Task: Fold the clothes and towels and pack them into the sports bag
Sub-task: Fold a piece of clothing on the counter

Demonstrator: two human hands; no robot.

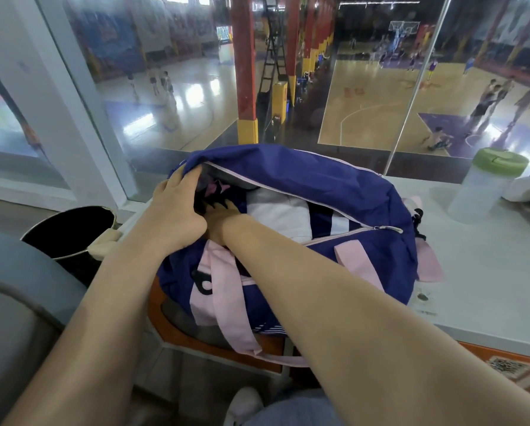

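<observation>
The left hand (177, 207) gripped the sports bag (334, 192) at its open zip edge. The right hand (223, 218) reached inside onto dark clothing (211, 192); its grasp couldn't be made out. A white towel (279, 213) lay beside them.

One sports bag (334, 192) is sitting open on one white counter (485, 272), and two hands are working at its left end: the left hand (177, 207) is gripping the bag's edge, and the right hand (223, 219) is reaching in just below and right of that grip, onto one dark garment (210, 192). Just right of the hands, one white folded piece (279, 213) and one navy piece with a white stripe (334, 221) are lying inside. Two pink handle straps (230, 299) are showing, one beneath the hands and one further right. Well right of the grip, one green-lidded container (488, 186) is standing. Left of the grip, one black bin (70, 232) is sitting.
</observation>
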